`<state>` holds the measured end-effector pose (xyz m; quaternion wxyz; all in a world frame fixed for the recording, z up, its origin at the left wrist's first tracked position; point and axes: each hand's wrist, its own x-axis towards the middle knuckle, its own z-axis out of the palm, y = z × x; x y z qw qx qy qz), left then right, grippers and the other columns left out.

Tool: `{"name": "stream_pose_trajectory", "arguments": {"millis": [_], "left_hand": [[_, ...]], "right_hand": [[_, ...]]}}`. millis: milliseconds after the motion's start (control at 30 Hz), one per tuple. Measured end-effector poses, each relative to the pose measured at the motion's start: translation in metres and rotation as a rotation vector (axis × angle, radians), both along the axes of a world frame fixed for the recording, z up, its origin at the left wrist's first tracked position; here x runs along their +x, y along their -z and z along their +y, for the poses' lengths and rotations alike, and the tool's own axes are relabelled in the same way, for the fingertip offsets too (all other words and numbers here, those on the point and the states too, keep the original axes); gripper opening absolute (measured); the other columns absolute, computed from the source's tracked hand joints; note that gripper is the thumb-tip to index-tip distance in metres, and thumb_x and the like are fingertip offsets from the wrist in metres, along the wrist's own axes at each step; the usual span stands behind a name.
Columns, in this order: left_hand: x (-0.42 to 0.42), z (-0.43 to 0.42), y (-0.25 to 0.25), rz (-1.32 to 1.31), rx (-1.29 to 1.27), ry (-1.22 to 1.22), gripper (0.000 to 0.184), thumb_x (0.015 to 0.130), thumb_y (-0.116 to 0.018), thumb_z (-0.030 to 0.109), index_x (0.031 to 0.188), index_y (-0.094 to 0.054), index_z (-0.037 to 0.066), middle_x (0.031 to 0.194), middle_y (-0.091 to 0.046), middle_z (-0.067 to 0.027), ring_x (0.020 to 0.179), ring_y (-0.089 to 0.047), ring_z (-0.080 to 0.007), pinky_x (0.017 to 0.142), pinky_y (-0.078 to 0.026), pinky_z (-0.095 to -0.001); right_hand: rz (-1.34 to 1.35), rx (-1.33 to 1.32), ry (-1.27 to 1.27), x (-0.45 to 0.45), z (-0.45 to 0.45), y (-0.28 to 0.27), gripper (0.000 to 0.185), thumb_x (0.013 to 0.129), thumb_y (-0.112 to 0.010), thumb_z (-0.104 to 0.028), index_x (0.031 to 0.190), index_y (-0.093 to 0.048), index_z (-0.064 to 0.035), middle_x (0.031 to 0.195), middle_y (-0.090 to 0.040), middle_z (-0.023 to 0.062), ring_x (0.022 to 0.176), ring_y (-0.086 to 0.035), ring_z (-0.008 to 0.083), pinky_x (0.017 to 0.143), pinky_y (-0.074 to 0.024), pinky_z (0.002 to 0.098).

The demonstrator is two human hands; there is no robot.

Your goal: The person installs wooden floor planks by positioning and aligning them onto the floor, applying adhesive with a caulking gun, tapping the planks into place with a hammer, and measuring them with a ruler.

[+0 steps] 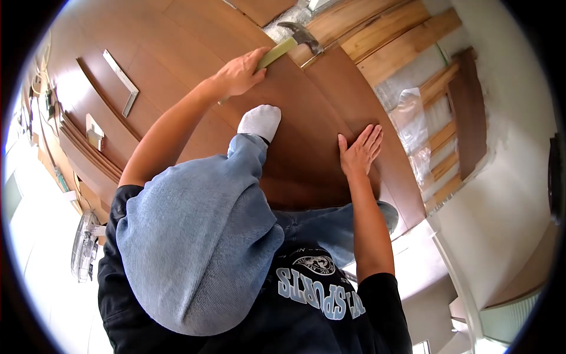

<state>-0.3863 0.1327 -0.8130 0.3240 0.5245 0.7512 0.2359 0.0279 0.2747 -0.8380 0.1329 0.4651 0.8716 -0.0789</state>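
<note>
My left hand (240, 73) is wrapped round the pale yellow-green handle of a claw hammer (302, 36). The hammer's dark metal head is over the edge of the laid boards, near the seam of the outer plank. On a brown floor plank (321, 112), my right hand (361, 152) lies flat with its fingers stretched out and nothing in it. The outermost brown plank (348, 79) runs alongside, and its joint passes near my right fingers. My foot in a white sock (260, 122) rests on the boards between my hands.
Wooden battens (386, 41) lie beyond the boards' edge, with clear plastic (411, 118) among them. A loose brown plank (470, 112) leans toward the wall. At left are an L-shaped metal square (122, 82), stacked planks (88, 150) and a fan (86, 246).
</note>
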Motion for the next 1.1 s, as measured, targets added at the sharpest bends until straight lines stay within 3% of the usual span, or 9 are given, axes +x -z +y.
{"name": "stream_pose_trajectory", "arguments": {"millis": [600, 1000, 1100], "left_hand": [[0.022, -0.007, -0.008, -0.061, -0.112, -0.065, 0.055, 0.102, -0.061, 0.020, 0.152, -0.042, 0.007, 0.128, -0.066, -0.0258, 0.120, -0.063, -0.0423, 0.104, -0.050, -0.0480], [0.022, -0.008, -0.009, -0.064, 0.003, -0.074, 0.055, 0.100, -0.062, 0.018, 0.150, -0.045, 0.005, 0.125, -0.068, -0.0234, 0.116, -0.065, -0.0406, 0.100, -0.052, -0.0453], [0.037, -0.001, -0.026, -0.216, -0.007, -0.162, 0.057, 0.098, -0.065, 0.021, 0.149, -0.045, 0.004, 0.118, -0.069, -0.0250, 0.113, -0.067, -0.0404, 0.097, -0.053, -0.0466]], "right_hand": [[0.001, -0.023, 0.014, -0.001, -0.001, -0.003, 0.106, 0.099, -0.053, -0.068, 0.166, -0.017, 0.0059, 0.175, -0.008, 0.0273, 0.162, -0.009, 0.0446, 0.130, -0.0132, 0.0578], [0.003, -0.034, 0.016, -0.001, 0.000, -0.004, 0.107, 0.099, -0.052, -0.069, 0.166, -0.017, 0.0064, 0.175, -0.009, 0.0276, 0.162, -0.009, 0.0455, 0.130, -0.0120, 0.0580], [-0.019, -0.036, 0.042, -0.011, -0.001, -0.016, 0.100, 0.101, -0.056, -0.064, 0.165, -0.023, 0.0055, 0.175, -0.012, 0.0282, 0.161, -0.013, 0.0463, 0.129, -0.0156, 0.0576]]}}
